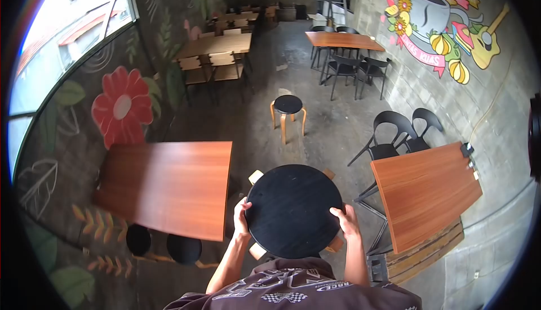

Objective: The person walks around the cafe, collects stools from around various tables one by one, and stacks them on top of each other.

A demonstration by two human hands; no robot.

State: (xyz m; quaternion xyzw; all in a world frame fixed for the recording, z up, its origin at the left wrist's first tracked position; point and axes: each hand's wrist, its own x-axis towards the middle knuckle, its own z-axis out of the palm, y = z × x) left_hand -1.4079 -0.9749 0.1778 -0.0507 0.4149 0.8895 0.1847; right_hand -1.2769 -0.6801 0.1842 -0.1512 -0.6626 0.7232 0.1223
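We held a round black-topped stool (295, 211) in front of our dark printed shirt (293, 287), its seat facing up toward us and parts of its wooden legs (257, 251) showing around the rim. Our left hand (241, 218) gripped the left side of the seat and our right hand (346, 221) the right side, each thumb lying over the top edge; the other fingers were partly hidden, so we could not tell how far they reached underneath. The held stool was between a reddish-brown table (174, 189) on our left and another table (428, 194) on our right, apart from both. Ahead of us, a smaller-looking stool (288, 105) with a black seat and bent wooden legs stood upright on the concrete floor (253, 124). Two black chairs (393, 132) stood by the far side of the right-hand table. Farther off were a wooden table (217, 45) with pale chairs (226, 66) on the left and an orange-brown table (344, 40) with dark chairs (342, 67) on the right. Two dark round seats (184, 248) showed beside the near edge of the left-hand table.
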